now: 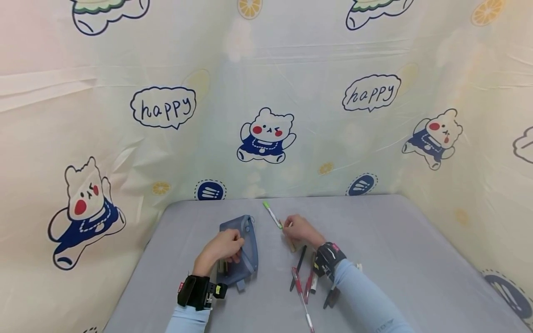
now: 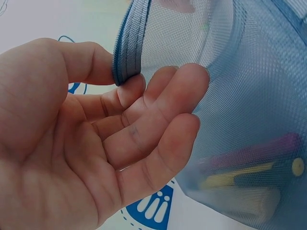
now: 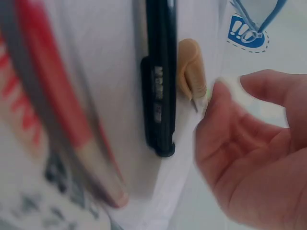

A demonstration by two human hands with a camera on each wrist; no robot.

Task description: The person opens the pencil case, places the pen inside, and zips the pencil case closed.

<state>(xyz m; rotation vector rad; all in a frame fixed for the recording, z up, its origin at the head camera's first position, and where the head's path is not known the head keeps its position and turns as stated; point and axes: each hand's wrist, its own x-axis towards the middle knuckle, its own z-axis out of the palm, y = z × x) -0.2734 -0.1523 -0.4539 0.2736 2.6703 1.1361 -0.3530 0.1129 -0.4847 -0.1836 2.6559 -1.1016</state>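
My left hand (image 1: 226, 244) pinches the zippered edge (image 2: 128, 45) of a blue mesh pencil case (image 1: 251, 245) between thumb and forefinger, its other fingers loosely bent against the mesh. Through the mesh in the left wrist view, a purple pen (image 2: 259, 151) and a yellow-and-dark pen (image 2: 254, 173) show inside. My right hand (image 1: 303, 230) is over the table by the near end of a green-and-white pen (image 1: 272, 214). Its thumb and forefinger are apart, with nothing seen between them. A tan pen (image 3: 193, 67) lies right beside the fingertips.
Below my right hand lie a black pen (image 3: 160, 81), a red pen (image 1: 297, 280) and several other pens, partly hidden by the wrist. The grey table (image 1: 416, 259) ends at a patterned cloth backdrop (image 1: 316, 138).
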